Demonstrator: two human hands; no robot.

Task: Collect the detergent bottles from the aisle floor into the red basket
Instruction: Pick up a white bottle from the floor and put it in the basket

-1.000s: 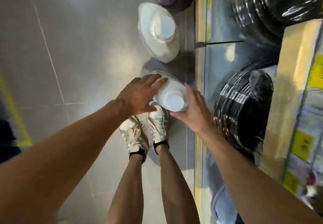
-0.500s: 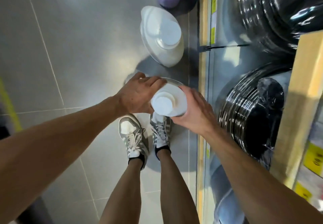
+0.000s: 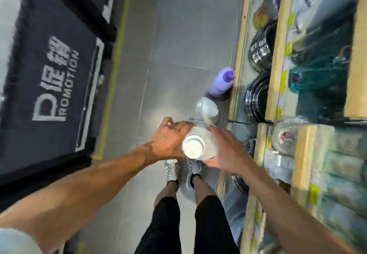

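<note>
Grey floor tiles point(image 3: 178, 45) run between a dark panel point(image 3: 53, 75) lettered "PROMOTION" on one side and blurred store shelving point(image 3: 278, 55) on the other. A person stands in the aisle gripping a white detergent bottle point(image 3: 207, 136), cap up, above their trainers point(image 3: 172, 169). The left hand point(image 3: 168, 140) curls round one flank and the right hand point(image 3: 226, 150) wraps round the other. Beyond, a second white bottle point(image 3: 206, 109) stands on the floor, and a purple bottle point(image 3: 222, 84) stands just past it, close against the shelf base.
</note>
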